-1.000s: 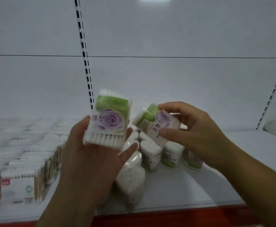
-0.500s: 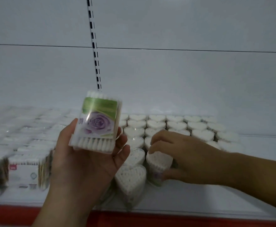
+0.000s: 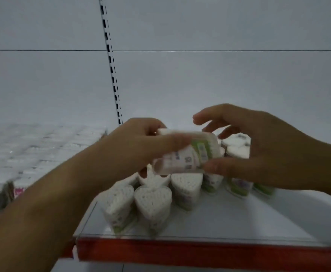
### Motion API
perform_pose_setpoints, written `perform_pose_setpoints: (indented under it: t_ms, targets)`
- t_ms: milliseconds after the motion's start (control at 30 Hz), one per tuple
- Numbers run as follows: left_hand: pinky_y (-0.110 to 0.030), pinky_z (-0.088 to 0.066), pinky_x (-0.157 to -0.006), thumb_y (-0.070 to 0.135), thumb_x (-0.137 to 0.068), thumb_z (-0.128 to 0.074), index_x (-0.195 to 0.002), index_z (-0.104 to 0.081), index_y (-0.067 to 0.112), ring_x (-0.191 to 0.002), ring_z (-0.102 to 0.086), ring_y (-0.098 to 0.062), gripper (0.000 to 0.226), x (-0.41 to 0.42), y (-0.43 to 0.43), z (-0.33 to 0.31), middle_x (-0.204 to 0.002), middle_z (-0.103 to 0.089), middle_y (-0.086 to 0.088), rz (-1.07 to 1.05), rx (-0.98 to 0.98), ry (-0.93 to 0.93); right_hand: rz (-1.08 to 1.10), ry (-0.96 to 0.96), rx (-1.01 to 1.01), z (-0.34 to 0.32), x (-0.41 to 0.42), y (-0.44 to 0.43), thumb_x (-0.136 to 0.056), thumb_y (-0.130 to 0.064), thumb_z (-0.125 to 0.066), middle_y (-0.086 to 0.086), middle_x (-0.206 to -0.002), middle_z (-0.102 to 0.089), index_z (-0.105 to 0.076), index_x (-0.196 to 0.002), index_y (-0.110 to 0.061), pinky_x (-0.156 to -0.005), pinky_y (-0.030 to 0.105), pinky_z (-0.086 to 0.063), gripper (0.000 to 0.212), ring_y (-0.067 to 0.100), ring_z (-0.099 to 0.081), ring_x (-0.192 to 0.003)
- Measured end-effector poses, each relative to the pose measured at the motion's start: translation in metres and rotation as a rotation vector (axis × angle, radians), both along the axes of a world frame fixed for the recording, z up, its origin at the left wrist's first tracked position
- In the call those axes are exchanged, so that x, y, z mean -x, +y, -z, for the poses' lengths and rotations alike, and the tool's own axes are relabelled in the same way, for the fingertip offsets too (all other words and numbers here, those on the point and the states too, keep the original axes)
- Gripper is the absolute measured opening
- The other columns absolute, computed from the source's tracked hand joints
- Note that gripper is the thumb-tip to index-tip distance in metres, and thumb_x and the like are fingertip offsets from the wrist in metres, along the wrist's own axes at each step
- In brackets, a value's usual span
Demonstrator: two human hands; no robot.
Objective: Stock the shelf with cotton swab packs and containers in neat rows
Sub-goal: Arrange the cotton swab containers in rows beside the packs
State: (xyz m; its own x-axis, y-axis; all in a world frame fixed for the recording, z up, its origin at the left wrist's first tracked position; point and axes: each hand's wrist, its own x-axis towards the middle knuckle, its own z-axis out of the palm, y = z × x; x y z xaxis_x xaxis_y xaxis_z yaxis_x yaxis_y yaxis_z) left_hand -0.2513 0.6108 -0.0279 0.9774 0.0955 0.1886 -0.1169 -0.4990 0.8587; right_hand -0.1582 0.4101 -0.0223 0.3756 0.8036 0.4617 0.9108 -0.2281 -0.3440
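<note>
Holding the cotton swab pack (image 3: 182, 160) level, likely for handover, left grip (image 3: 137, 146) clasps it; right grip (image 3: 262, 150), unclenched, thumbs its end.

Shelf colours
Clear plastic swab pack (image 3: 188, 154) wears a green-and-white label; heart-shaped swab containers (image 3: 153, 201) are white; shelf edge (image 3: 200, 252) is red.
</note>
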Motion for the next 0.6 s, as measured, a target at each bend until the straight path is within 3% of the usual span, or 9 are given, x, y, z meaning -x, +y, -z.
perform_pose_setpoints:
  t_ms: [67,100,167,233,300,367,467,533,600]
  targets:
    - [-0.007,-0.035,-0.041,0.044,-0.082,-0.068,-0.063,-0.057,0.006,-0.046,-0.057,-0.001,0.043,-0.011,-0.021,-0.01,-0.039,-0.054,0.007,0.057,-0.318,0.038,0.113,-0.08,0.089,0.015,0.01,0.001,-0.056,-0.075,-0.059,-0.028,-0.103,-0.059,-0.039,-0.114,-0.052,-0.072,0.019,-0.051,0.066,-0.008,-0.057,-0.094]
    - [-0.007,-0.035,-0.042,0.038,-0.087,-0.064,-0.059,-0.053,0.007,-0.048,-0.056,-0.002,0.043,-0.016,-0.031,-0.01,-0.035,-0.048,0.01,0.051,-0.461,0.056,0.17,-0.128,0.114,0.025,0.015,0.002,-0.052,-0.077,-0.057,-0.028,-0.093,-0.059,-0.037,-0.112,-0.05,-0.067,0.02,-0.05,0.068,-0.009,-0.057,-0.086]
    - [-0.01,-0.033,-0.044,0.058,-0.08,-0.057,-0.061,-0.056,0.02,-0.055,-0.054,-0.006,0.042,-0.021,-0.04,-0.005,-0.049,-0.052,0.011,-0.087,-0.744,-0.039,0.227,-0.148,0.135,0.044,0.022,0.001,-0.053,-0.078,-0.053,-0.028,-0.079,-0.056,-0.037,-0.104,-0.047,-0.057,0.012,-0.042,0.062,-0.008,-0.056,-0.075]
    - [-0.015,-0.038,-0.052,0.074,-0.065,-0.046,-0.081,-0.064,0.028,-0.058,-0.052,-0.001,0.053,-0.019,-0.037,0.003,-0.067,-0.058,0.012,-0.06,-0.818,-0.056,0.263,-0.068,0.104,0.058,0.026,-0.002,-0.054,-0.078,-0.053,-0.025,-0.084,-0.057,-0.039,-0.094,-0.046,-0.049,0.012,-0.038,0.054,-0.007,-0.056,-0.079]
    - [-0.012,-0.038,-0.062,0.079,-0.057,-0.048,-0.112,-0.059,0.038,-0.07,-0.05,0.008,0.069,-0.015,-0.033,0.008,-0.085,-0.057,0.022,0.013,-0.806,0.004,0.315,0.002,0.042,0.07,0.026,-0.003,-0.05,-0.083,-0.056,-0.031,-0.101,-0.049,-0.041,-0.091,-0.049,-0.048,0.015,-0.039,0.055,-0.009,-0.052,-0.086]
    - [-0.007,-0.032,-0.065,0.073,-0.064,-0.057,-0.128,-0.051,0.04,-0.073,-0.045,0.01,0.072,-0.013,-0.029,0.017,-0.097,-0.055,0.024,0.048,-0.859,-0.059,0.327,0.081,-0.007,0.079,0.027,-0.001,-0.048,-0.086,-0.059,-0.032,-0.102,-0.047,-0.043,-0.09,-0.051,-0.059,0.014,-0.044,0.057,-0.008,-0.051,-0.088]
    - [-0.019,-0.043,-0.076,0.067,-0.073,-0.057,-0.129,-0.053,0.035,-0.092,-0.05,-0.001,0.064,-0.012,-0.026,0.033,-0.116,-0.059,0.015,0.093,-1.002,-0.103,0.292,0.153,0.053,0.088,0.028,0.001,-0.049,-0.083,-0.062,-0.028,-0.097,-0.054,-0.051,-0.098,-0.047,-0.064,0.015,-0.048,0.061,-0.005,-0.055,-0.088]
    - [-0.028,-0.045,-0.084,0.07,-0.072,-0.05,-0.125,-0.055,0.031,-0.101,-0.049,-0.008,0.066,-0.012,-0.025,0.04,-0.115,-0.057,0.012,0.132,-1.092,-0.094,0.279,0.172,0.083,0.09,0.026,-0.001,-0.056,-0.077,-0.063,-0.025,-0.095,-0.059,-0.055,-0.107,-0.043,-0.068,0.017,-0.05,0.061,-0.006,-0.056,-0.091]
    - [-0.027,-0.042,-0.081,0.069,-0.073,-0.047,-0.121,-0.056,0.029,-0.099,-0.044,-0.008,0.064,-0.013,-0.023,0.046,-0.109,-0.051,0.011,0.163,-1.122,-0.111,0.28,0.221,0.083,0.092,0.024,-0.006,-0.062,-0.073,-0.06,-0.025,-0.095,-0.059,-0.056,-0.11,-0.042,-0.072,0.016,-0.05,0.057,-0.007,-0.056,-0.093]
